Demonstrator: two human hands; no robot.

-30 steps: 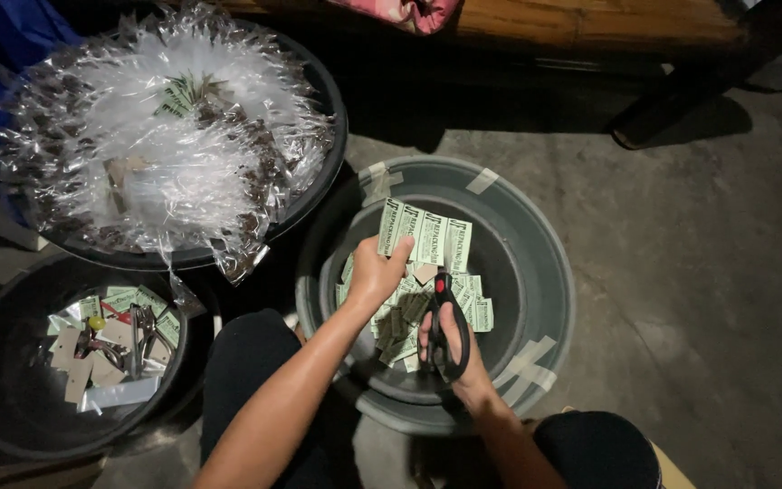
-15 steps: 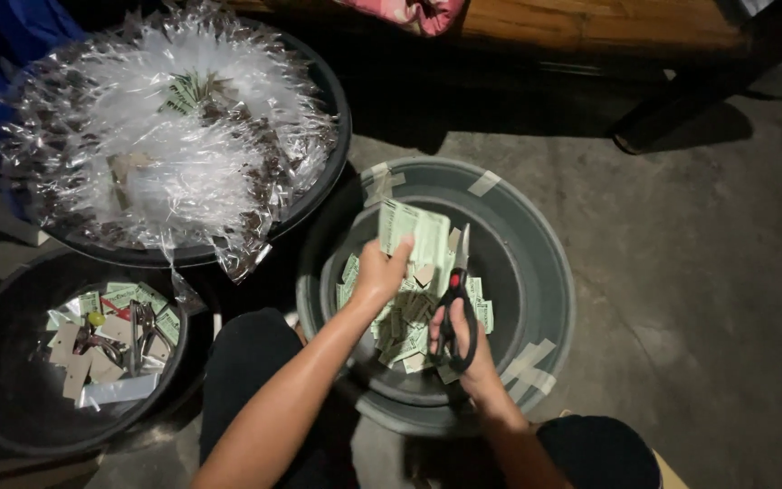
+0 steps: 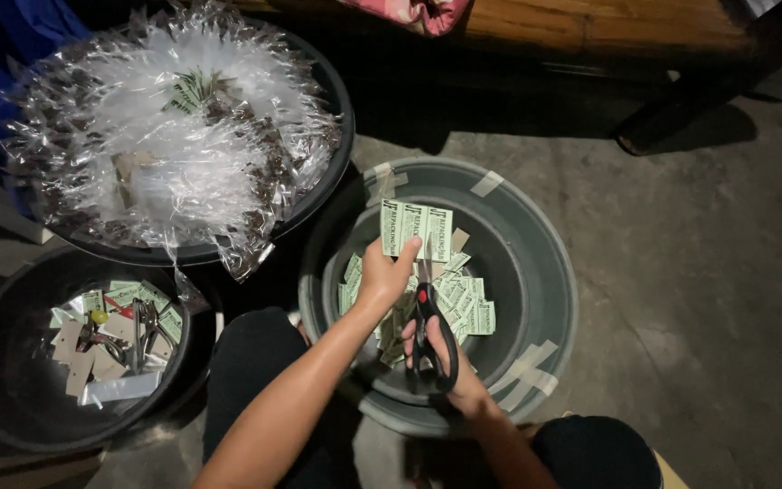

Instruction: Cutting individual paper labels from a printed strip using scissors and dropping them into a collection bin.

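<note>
1. Grey tub (image 3: pixel 536 263) sits on the floor under both hands; cut green slips (image 3: pixel 463 303) lie piled in it below the right hand.
2. Black basin of clear plastic bags (image 3: pixel 174 145), up-left of the left hand. Smaller black tub (image 3: pixel 11 362) of scraps, far left.
3. Left hand (image 3: pixel 382 276) pinches a green printed sheet (image 3: pixel 415 228) upright over the tub.
4. Right hand (image 3: pixel 450 362) grips black scissors (image 3: pixel 432 330), blades at the sheet's lower edge.
5. Judged mid-cut; the next snip needs the sheet held taut along a strip line.

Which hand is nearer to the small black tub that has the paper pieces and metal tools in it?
Left. The left hand holds a green paper strip over the grey basin, closer to the small black tub. The right hand, holding scissors, is farther.
</note>
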